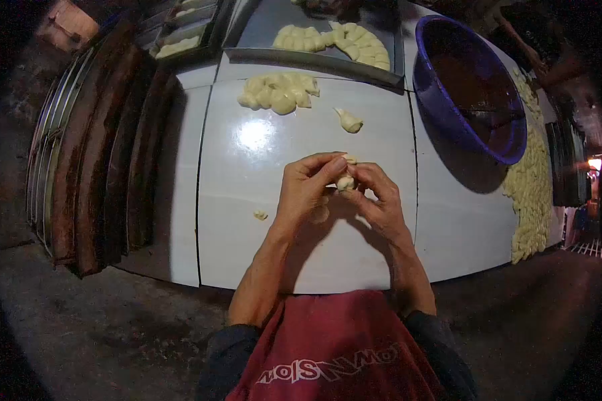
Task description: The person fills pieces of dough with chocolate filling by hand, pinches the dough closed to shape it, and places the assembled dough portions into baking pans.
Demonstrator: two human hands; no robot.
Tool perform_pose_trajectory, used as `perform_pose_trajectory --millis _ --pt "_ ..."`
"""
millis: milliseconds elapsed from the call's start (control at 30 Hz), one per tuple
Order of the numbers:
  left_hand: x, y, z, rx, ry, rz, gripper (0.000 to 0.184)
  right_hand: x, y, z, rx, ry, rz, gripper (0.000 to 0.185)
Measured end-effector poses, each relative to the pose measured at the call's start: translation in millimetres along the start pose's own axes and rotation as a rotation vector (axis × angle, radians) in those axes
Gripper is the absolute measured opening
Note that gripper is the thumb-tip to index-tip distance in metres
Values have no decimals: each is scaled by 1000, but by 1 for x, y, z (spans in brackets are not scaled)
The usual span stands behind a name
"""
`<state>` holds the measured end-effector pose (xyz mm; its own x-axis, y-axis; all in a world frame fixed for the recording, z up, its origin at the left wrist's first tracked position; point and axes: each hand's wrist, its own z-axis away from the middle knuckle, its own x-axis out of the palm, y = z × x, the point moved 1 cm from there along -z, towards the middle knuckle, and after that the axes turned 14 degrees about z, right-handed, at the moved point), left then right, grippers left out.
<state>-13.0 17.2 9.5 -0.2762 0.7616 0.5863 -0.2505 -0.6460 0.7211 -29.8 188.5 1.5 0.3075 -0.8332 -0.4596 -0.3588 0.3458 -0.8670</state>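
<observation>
A small pale dough piece [345,182] is pinched between my two hands above the white tabletop. My left hand [309,182] has its thumb and fingers closed on the dough's upper left side. From the right, my right hand [382,195] grips the same piece with thumb and fingertips; the fingers cover much of it. Just beyond my hands lies a single dough piece [350,122] with a thin tail. Farther back is a cluster of rounded dough pieces [277,93]. A tiny dough scrap [260,214] rests left of my left wrist.
At the back stands a metal tray [301,59] holding shaped dough [361,45]. A purple tub [427,87] with brown contents is at the right, with many dough pieces [530,200] spread beyond it. Upright stacked trays [93,154] stand left of the tiled table [241,254].
</observation>
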Motion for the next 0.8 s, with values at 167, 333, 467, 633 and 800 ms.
perform_pose_trajectory --millis 167,333,467,633,800 --pt "5 -3 9 78 -98 -63 28 3 8 -7 -248 282 136 26" --pt "-7 -9 3 40 -199 -126 23 22 17 -7 -306 430 141 33" --pt "0 -17 15 68 -241 -76 25 20 18 -7 -309 571 285 23" --pt "-8 -15 17 -9 -79 -285 24 19 16 -2 52 259 167 22" --pt "-27 -20 21 -63 -100 -186 28 9 -11 15 -184 53 264 26"
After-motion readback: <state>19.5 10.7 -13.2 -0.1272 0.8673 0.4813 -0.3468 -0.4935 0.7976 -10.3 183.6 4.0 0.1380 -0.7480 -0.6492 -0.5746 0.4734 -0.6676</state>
